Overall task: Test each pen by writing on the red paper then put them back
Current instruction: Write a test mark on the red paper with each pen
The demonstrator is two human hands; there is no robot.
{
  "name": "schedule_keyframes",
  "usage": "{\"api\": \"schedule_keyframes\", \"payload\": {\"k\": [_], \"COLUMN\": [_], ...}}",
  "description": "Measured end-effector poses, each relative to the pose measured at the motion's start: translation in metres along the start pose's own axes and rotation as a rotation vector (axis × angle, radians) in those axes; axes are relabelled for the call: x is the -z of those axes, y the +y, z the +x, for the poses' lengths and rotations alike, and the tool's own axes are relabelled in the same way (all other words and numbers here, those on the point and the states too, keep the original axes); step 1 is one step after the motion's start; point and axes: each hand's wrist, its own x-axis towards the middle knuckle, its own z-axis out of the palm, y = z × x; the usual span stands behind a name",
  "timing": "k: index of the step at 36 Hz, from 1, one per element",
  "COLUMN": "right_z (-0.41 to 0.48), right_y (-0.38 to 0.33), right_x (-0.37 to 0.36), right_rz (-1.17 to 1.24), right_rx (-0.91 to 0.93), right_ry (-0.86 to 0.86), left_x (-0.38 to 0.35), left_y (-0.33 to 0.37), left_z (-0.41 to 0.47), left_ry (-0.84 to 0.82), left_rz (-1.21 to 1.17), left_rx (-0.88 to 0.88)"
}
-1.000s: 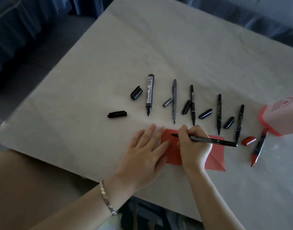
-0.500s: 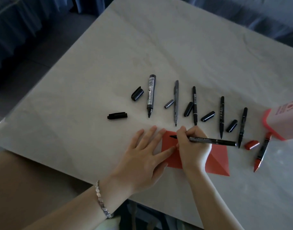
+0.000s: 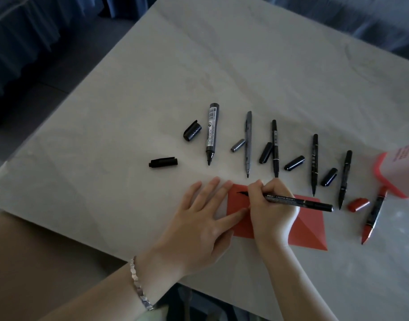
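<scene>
Near the front edge of the grey table (image 3: 152,70), the right hand (image 3: 271,210) has its grip closed round a slim black pen (image 3: 298,201) whose tip meets a short black stroke (image 3: 241,193) on the folded red paper (image 3: 311,224), while the left hand (image 3: 198,221) lies flat, pressing the paper's left edge. Behind them a row of six uncapped pens (image 3: 274,147) lies with loose caps (image 3: 294,163) between, and a pink red-rimmed container (image 3: 400,172) sits at the table's right edge, its inside hidden.

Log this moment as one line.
step: pen test | right hand: grips black pen over red paper | left hand: flat, pressing paper edge | mark: black stroke by pen tip
</scene>
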Motion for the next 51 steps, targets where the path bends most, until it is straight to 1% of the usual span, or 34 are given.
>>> {"api": "schedule_keyframes", "payload": {"k": [7, 13, 23, 29, 35, 45, 47, 51], "right_z": [0.0041, 0.0024, 0.0019, 0.0039, 0.0037, 0.0023, 0.0017, 0.0000], "right_y": [0.0003, 0.0022, 0.0028, 0.0017, 0.0028, 0.0029, 0.0022, 0.0022], "right_x": [0.0025, 0.0023, 0.0009, 0.0033, 0.0015, 0.0027, 0.0021, 0.0040], "right_rz": [0.028, 0.033, 0.046, 0.082, 0.047, 0.065, 0.064, 0.087], "right_rx": [-0.029, -0.001, -0.027, -0.053, -0.030, -0.017, -0.011, -0.035], "right_ry": [-0.032, -0.073, -0.029, -0.052, -0.081, -0.104, -0.097, -0.024], "left_x": [-0.0007, -0.0003, 0.0004, 0.0007, -0.0002, -0.0004, -0.0006, -0.0017], "left_y": [-0.0002, 0.0003, 0.0009, 0.0006, 0.0003, 0.0002, -0.0001, -0.0010], "left_z": [0.0017, 0.0014, 0.0021, 0.0019, 0.0027, 0.0021, 0.0020, 0.0025], "left_ry": [-0.030, -0.034, -0.034, -0.040, -0.039, -0.031, -0.022, -0.021], "left_rz": [0.009, 0.014, 0.005, 0.015, 0.007, -0.006, -0.012, 0.000], "left_rx": [0.014, 0.014, 0.016, 0.013, 0.013, 0.018, 0.015, 0.014]}}
